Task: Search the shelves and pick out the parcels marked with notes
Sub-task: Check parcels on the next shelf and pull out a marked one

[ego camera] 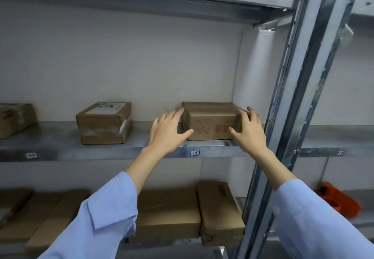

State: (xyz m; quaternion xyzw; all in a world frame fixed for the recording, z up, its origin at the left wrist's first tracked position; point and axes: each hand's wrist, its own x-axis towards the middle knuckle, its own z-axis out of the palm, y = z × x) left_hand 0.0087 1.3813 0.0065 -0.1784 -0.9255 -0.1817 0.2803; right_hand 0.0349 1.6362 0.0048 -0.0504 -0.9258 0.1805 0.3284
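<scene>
Trainee: Box [210,121] on the middle shelf [60,147], at the right end beside the post [293,96]. Is that the one being taken?

Packer: Nearly. Left hand [168,131] is spread and released, with the thumb tip at the lower front corner and the fingers beside the left end. Right hand [250,129] lies against the right end, thumb on the front face, fingers straight up the side. Neither has clamped on it.

Trainee: How will it handle?

Packer: It's a small taped carton with stiff walls, so I'd judge it light and firm enough to squeeze from both ends. The tape may be slick. Put palms flat on the ends and thumbs on the front, then draw it forward over the lip. Mind the post.

Trainee: Does it carry a note?

Packer: Can't say. The top is seen almost edge-on, and the back and far side are hidden. The red print on the front is blurred past reading. Nothing like a note shows on the faces in view.

Trainee: And the neighbour [104,123]?

Packer: It has white paper on top, but I can't tell whether that's a shipping label or a note. Another carton [16,119] is cut off at the left edge. The lower cartons [168,214] sit partly behind a sleeve [105,214]. The orange thing [340,202] low on the right is too blurred to name. The tag [194,153] on the shelf lip is handwritten and hard to read.
</scene>
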